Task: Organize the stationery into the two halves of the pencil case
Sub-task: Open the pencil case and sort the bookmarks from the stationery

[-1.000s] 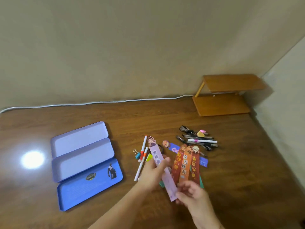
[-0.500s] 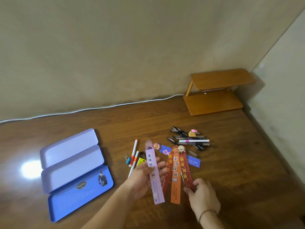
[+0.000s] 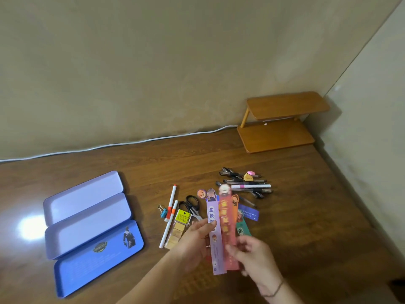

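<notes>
The open pencil case (image 3: pixel 87 218) lies at the left of the table: two pale lilac trays and a blue lid with a sticker. My left hand (image 3: pixel 195 240) pinches a lilac bookmark (image 3: pixel 214 233) held over the table. My right hand (image 3: pixel 254 257) holds the lower end of a red bookmark (image 3: pixel 228 227), with orange, green and blue bookmarks (image 3: pixel 245 216) fanned behind. Beside my left hand lie two white pens (image 3: pixel 171 207), scissors (image 3: pixel 192 205), a blue binder clip (image 3: pixel 163 212) and a pack of small blocks (image 3: pixel 177 231). A heap of dark pens (image 3: pixel 247 185) with two erasers lies behind.
A small two-level wooden shelf (image 3: pixel 280 126) stands in the back right corner. A white cable (image 3: pixel 114 144) runs along the foot of the wall. The wall closes off the right side of the table. A bright light glare sits left of the case.
Both hands have drawn the bookmarks closer together into a tighter bunch. The scissors and block pack under my left hand now show. The camera view has shifted.
</notes>
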